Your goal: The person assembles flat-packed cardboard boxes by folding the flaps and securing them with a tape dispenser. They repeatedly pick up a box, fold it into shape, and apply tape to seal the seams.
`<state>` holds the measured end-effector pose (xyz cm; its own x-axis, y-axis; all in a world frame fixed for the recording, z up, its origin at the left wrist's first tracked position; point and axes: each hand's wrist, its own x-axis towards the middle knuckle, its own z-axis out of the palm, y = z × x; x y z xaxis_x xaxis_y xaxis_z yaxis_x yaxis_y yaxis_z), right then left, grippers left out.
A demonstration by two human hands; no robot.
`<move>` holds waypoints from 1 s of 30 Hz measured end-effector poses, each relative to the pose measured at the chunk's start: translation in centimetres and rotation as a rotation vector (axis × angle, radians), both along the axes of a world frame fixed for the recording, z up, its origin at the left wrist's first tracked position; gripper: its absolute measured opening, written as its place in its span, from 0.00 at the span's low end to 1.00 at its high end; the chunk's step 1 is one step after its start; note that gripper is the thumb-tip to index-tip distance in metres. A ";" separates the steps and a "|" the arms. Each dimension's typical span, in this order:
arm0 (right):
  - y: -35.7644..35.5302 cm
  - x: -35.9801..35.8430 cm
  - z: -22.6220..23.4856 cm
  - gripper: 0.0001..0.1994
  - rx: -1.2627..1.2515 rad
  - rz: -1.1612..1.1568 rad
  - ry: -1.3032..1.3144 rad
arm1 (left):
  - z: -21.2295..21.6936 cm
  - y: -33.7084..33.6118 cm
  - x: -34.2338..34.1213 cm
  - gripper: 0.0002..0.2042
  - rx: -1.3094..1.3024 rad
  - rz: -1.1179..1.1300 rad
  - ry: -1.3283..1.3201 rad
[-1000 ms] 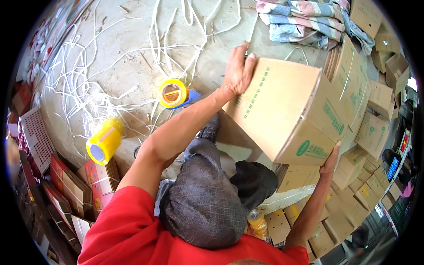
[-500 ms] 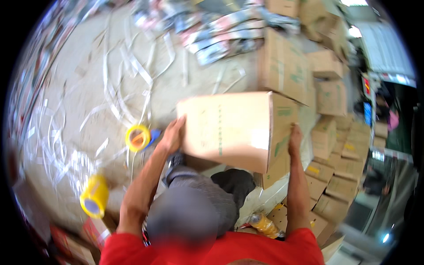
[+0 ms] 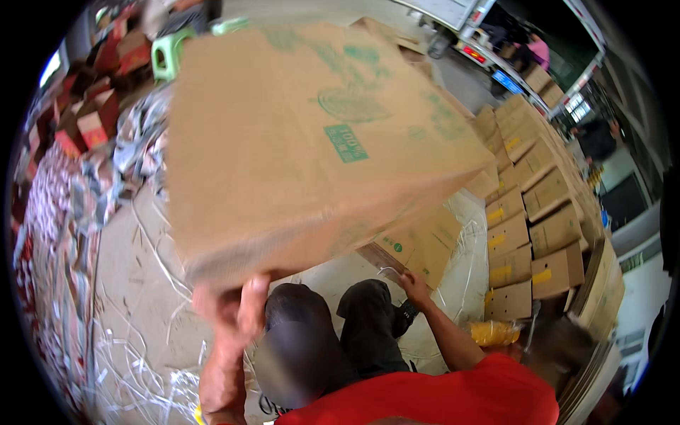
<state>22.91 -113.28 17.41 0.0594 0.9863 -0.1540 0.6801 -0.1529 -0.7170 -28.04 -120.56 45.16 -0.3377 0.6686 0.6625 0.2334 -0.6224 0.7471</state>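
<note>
A large brown cardboard box [image 3: 255, 142] with green printing fills the upper middle, raised close and tilted. My left hand [image 3: 234, 308] grips its lower near edge, the thumb against the cardboard and the other fingers partly hidden beneath. Below and right of the box, several flattened cartons [image 3: 428, 244] lie stacked on the floor. My right hand [image 3: 416, 289] is closed at the near edge of this stack, beside a loop of white strap [image 3: 389, 270]. Whether its fingers pinch the strap or the cardboard is unclear.
Closed cartons [image 3: 510, 269] with yellow tape stand in rows at the right. Loose white straps [image 3: 134, 375] litter the floor at the lower left. A green stool [image 3: 167, 57] and red boxes [image 3: 98, 122] stand far left. An open truck [image 3: 489, 42] is at the back right.
The box, held between both hands before, is now higher and closer, with my left hand on its lower edge. My right hand has left it for the flattened cartons. The view has swung.
</note>
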 end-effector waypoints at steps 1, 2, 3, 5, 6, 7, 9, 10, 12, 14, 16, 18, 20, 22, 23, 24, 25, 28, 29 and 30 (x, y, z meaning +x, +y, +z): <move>-1.9 0.0 0.1 0.20 -0.046 -0.070 0.131 | -1.9 -2.1 -0.3 0.13 -0.037 0.220 0.016; -4.0 -0.2 0.4 0.20 -0.084 -0.148 0.196 | -0.4 -3.5 -0.1 0.14 0.049 0.148 0.071; -5.6 -0.4 1.0 0.20 -0.121 -0.224 0.260 | 1.1 -2.9 0.5 0.14 0.149 0.131 0.121; -10.3 2.7 2.0 0.21 -0.147 -0.347 0.306 | 8.1 4.9 4.9 0.15 0.289 0.101 0.185; -13.3 5.5 2.5 0.21 -0.171 -0.439 0.308 | 11.3 10.7 8.3 0.16 0.305 0.068 0.187; -16.0 7.3 2.7 0.23 -0.142 -0.453 0.272 | 15.3 16.5 12.1 0.16 0.312 0.045 0.216; -15.0 5.7 3.0 0.24 -0.155 -0.418 0.337 | 22.8 27.1 13.5 0.18 0.296 0.158 0.362; -13.2 3.7 3.2 0.24 -0.152 -0.374 0.384 | 24.0 31.9 11.9 0.28 0.381 0.272 0.451; -13.4 3.3 3.4 0.24 -0.132 -0.360 0.404 | 24.0 35.4 13.0 0.39 0.290 0.186 0.539; -17.2 4.4 3.0 0.24 -0.095 -0.469 0.382 | 20.1 30.9 18.8 0.31 0.359 -0.012 0.509; -19.8 5.2 2.2 0.24 -0.217 -0.536 0.388 | 14.7 23.7 21.7 0.26 0.465 -0.151 0.512; -20.0 4.8 0.6 0.23 -0.317 -0.516 0.398 | 8.4 19.1 20.4 0.28 0.286 -0.278 0.691; -20.7 6.6 0.0 0.22 -0.337 -0.557 0.413 | 4.9 13.9 19.9 0.28 -0.049 -0.505 0.743; -18.8 6.6 -1.4 0.21 -0.367 -0.535 0.435 | 2.3 10.3 17.9 0.27 -0.154 -0.551 0.748; -17.7 7.0 -2.4 0.20 -0.383 -0.511 0.404 | 0.4 9.4 17.1 0.26 -0.130 -0.561 0.711; -16.7 7.6 -3.6 0.19 -0.409 -0.496 0.373 | -0.3 8.1 16.8 0.26 -0.156 -0.527 0.706; -15.6 8.1 -4.7 0.18 -0.432 -0.481 0.341 | -0.5 6.8 16.3 0.26 -0.181 -0.493 0.700; -10.5 6.7 -7.1 0.18 -0.374 -0.488 0.111 | -1.1 5.8 14.2 0.25 -0.159 -0.307 0.742; -8.6 8.6 -8.5 0.18 -0.277 -0.500 -0.010 | -1.6 6.0 14.3 0.25 -0.124 -0.258 0.736; -7.8 10.5 -10.0 0.18 -0.201 -0.513 -0.134 | -1.9 5.9 14.4 0.25 -0.157 -0.247 0.738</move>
